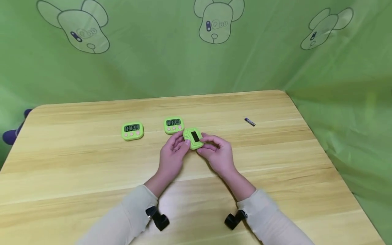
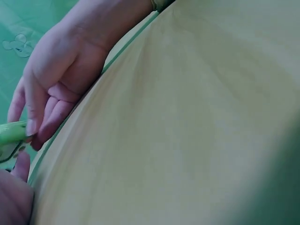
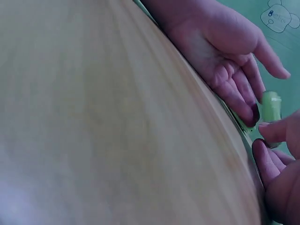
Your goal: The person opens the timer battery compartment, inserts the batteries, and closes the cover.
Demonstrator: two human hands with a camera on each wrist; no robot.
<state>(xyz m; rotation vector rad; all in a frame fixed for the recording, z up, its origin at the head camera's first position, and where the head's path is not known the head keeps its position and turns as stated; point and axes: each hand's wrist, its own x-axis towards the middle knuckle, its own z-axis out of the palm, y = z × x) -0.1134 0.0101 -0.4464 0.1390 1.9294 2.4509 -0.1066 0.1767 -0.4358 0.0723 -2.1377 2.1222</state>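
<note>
Seemingly 2 timers (image 1: 132,131) at zeros are done, L hand (image 1: 171,156) pinches unfinished 3rd timer (image 1: 193,138), R hand (image 1: 218,156) grip unclear, batt (image 1: 249,121) loose.

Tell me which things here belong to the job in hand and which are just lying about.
In the job:
held green timer

Lying about:
left timer, showing zeros
middle timer, also showing zeros
battery, untouched, though possibly for the job

Loose pale cream sleeves (image 1: 134,209), small black wrist cameras (image 1: 161,223) (one per arm).
</note>
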